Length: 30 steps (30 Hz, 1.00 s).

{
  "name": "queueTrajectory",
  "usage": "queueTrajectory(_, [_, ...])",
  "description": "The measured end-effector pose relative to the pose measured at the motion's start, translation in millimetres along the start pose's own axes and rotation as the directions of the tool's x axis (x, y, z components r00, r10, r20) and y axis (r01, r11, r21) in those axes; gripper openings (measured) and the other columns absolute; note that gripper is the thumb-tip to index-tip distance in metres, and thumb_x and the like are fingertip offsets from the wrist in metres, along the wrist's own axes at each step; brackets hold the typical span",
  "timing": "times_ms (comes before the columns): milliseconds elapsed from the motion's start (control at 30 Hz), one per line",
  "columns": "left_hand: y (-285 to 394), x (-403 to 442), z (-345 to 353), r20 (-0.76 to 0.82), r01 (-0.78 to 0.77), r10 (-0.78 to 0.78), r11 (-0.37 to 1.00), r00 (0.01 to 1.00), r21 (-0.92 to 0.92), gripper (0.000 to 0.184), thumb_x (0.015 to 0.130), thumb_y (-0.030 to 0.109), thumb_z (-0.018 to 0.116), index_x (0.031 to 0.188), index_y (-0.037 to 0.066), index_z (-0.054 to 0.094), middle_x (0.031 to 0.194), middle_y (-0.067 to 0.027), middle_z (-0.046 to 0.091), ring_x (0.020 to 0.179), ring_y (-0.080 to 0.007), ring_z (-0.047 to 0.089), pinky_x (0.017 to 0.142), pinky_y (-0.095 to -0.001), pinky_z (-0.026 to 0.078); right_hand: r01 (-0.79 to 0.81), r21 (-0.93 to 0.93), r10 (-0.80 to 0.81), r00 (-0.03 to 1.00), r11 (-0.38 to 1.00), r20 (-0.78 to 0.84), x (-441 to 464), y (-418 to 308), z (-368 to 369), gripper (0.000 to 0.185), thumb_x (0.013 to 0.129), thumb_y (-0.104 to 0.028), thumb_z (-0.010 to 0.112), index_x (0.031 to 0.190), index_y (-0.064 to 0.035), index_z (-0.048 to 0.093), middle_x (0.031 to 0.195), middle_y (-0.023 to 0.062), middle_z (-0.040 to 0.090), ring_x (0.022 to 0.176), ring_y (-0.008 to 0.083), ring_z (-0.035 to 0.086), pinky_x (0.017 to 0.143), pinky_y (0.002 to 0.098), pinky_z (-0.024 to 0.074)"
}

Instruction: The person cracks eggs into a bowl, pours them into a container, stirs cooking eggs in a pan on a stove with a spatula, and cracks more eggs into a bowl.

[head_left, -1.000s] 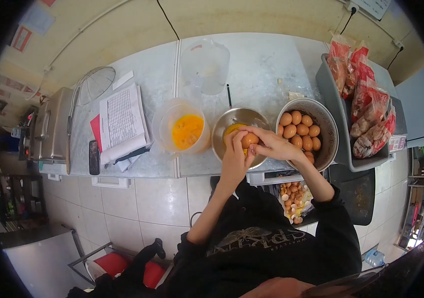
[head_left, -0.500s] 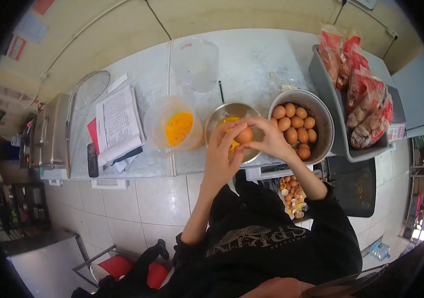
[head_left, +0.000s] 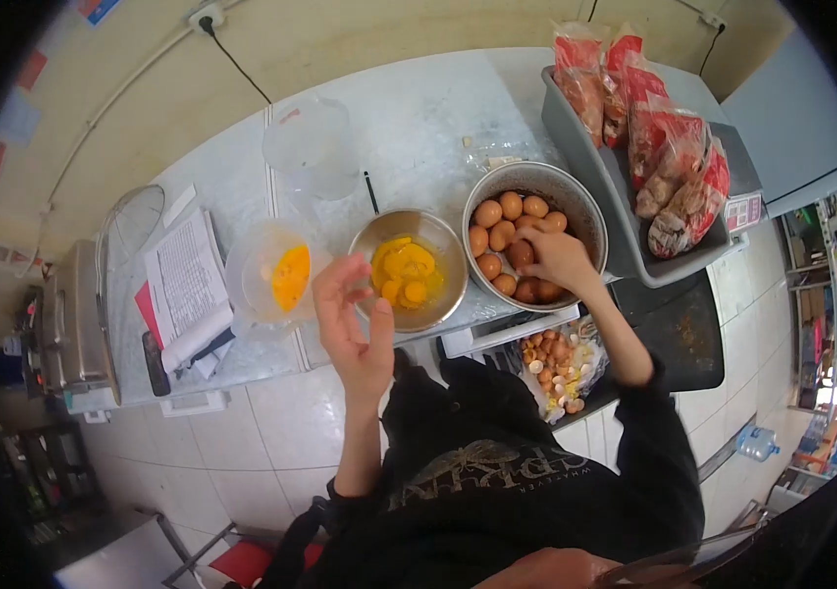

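My left hand, empty and with fingers spread, hovers by the left rim of a metal bowl. Several egg yolks in clear egg white lie inside this bowl. My right hand reaches into a round metal pot of brown eggs, with its fingers around a darker brown egg. Left of the bowl, a translucent plastic container holds orange-yellow egg. My palm hides part of the right hand's grip.
A grey tub with bagged meat stands at the right. Behind are a clear jug and a black pen. Papers, a phone and a strainer lie left. Eggshells fill a container below the table edge.
My hands have parted; the egg between them is gone from there. The right hand has moved right into the pot, and the left has opened and moved left. The view has shifted right.
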<state>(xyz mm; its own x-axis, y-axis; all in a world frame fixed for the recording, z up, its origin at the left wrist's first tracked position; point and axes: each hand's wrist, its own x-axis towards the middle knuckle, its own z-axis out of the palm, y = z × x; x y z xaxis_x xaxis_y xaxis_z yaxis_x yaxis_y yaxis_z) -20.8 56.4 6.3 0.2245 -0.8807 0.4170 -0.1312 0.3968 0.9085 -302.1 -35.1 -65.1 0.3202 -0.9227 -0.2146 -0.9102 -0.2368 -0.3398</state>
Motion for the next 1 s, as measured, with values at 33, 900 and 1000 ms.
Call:
queueTrajectory(33, [1.5, -0.4, 0.5, 0.009, 0.002, -0.002, 1.0, 1.0, 0.013, 0.039, 0.085, 0.005, 0.055, 0.122, 0.006, 0.045, 0.122, -0.0082, 0.048, 0.107, -0.0168, 0.049, 0.087, -0.0278, 0.038, -0.135, -0.169, 0.169, 0.965, 0.976, 0.201, 22.8, 0.8, 16.4, 0.053, 0.063, -0.018, 0.076, 0.108, -0.0067, 0.05, 0.102, 0.0175, 0.058, 0.086, 0.0332, 0.062, 0.067, 0.0425, 0.0507])
queueTrajectory(900, [-62.5, 13.3, 23.3, 0.198, 0.191, -0.198, 0.98, 0.96, 0.056, 0.041, 0.079, 0.002, 0.065, 0.119, 0.005, 0.055, 0.111, -0.007, 0.054, 0.086, -0.0125, 0.06, 0.072, -0.0237, 0.05, 0.093, 0.946, -0.205, 0.978, 0.311, -0.028, 40.1, -111.2, -3.0, 0.028, 0.089, -0.015, 0.057, 0.113, -0.0059, 0.048, 0.109, 0.0073, 0.053, 0.102, 0.0186, 0.052, 0.085, 0.0299, 0.0421])
queueTrajectory(1000, [-57.4, 17.1, 17.5, 0.185, 0.198, -0.192, 0.98, 0.964, -0.015, 0.045, 0.075, 0.001, 0.069, 0.117, 0.006, 0.057, 0.108, -0.0089, 0.055, 0.082, -0.0144, 0.062, 0.068, -0.0233, 0.053, -0.174, 0.97, -0.331, 0.917, 0.168, 0.222, 45.1, -111.1, -11.1, 0.034, 0.09, -0.019, 0.056, 0.118, -0.0038, 0.044, 0.111, 0.0052, 0.05, 0.103, 0.0169, 0.05, 0.087, 0.0289, 0.0412])
